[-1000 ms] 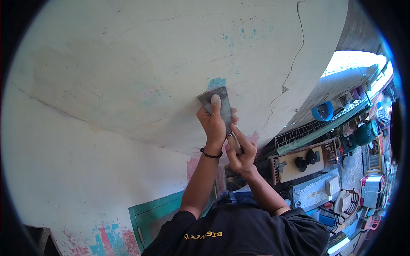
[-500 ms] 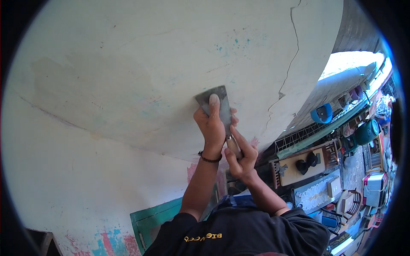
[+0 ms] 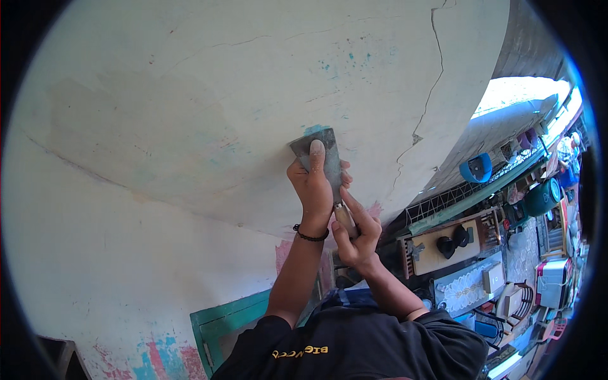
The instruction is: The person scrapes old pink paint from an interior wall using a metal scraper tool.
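Observation:
A putty knife [image 3: 329, 166] with a broad grey metal blade and a wooden handle is held up against the pale painted wall [image 3: 253, 171]. My left hand [image 3: 315, 187], with a dark beaded bracelet at its wrist, is closed around the blade. Its thumb lies along the blade's face, and some fingertips show past the right edge. My right hand [image 3: 360, 234] grips the handle, index finger stretched up toward the blade. Along the blade's top edge a blue patch [image 3: 315, 128] shows on the wall. Pale dust marks the left thumb.
A long crack [image 3: 432, 82] runs down the wall's right part. A green wooden frame [image 3: 231, 320] stands at lower left. To the right are a wooden bench [image 3: 453, 244], a blue basin [image 3: 476, 168], a green drum [image 3: 543, 196] and a white box [image 3: 554, 282].
A blue patch has appeared on the wall at the blade's top edge. Both hands and the putty knife have barely moved.

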A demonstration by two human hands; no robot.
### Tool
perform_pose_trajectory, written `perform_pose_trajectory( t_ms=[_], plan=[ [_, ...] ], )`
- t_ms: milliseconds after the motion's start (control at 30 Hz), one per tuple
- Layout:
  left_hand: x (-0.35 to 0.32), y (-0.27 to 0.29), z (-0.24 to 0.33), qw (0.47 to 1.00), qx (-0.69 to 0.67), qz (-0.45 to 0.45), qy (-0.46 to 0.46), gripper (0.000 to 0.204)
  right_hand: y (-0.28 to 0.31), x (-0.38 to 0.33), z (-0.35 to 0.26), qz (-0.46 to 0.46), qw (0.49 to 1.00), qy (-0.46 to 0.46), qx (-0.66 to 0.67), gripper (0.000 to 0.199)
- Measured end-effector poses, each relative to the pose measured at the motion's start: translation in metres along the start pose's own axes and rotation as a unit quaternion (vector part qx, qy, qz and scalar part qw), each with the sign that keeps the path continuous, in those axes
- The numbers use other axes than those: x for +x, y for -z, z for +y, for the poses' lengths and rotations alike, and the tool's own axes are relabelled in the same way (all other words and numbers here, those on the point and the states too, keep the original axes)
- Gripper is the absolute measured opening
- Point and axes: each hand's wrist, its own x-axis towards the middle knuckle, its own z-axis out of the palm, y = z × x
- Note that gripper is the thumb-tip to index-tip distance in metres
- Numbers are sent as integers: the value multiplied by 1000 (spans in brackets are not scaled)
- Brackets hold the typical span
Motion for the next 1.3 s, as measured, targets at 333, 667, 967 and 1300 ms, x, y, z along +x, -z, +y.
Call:
perform_pose_trajectory(
  t_ms=[333,667,967,1300],
  plan=[
    [0,2,0,1000,8,-16,-14,41,-3,0,8,19,998,61,-9,58],
    [-2,-2,8,1000,-2,-10,-21,43,5,3,-7,-8,999,35,-17,59],
    [10,-18,33,998,-22,-11,-52,41,4,26,-16,2,997,80,-16,58],
    [-10,13,-37,999,-25,8,23,42,18,-16,18,-46,997,-50,-28,58]
  ],
)
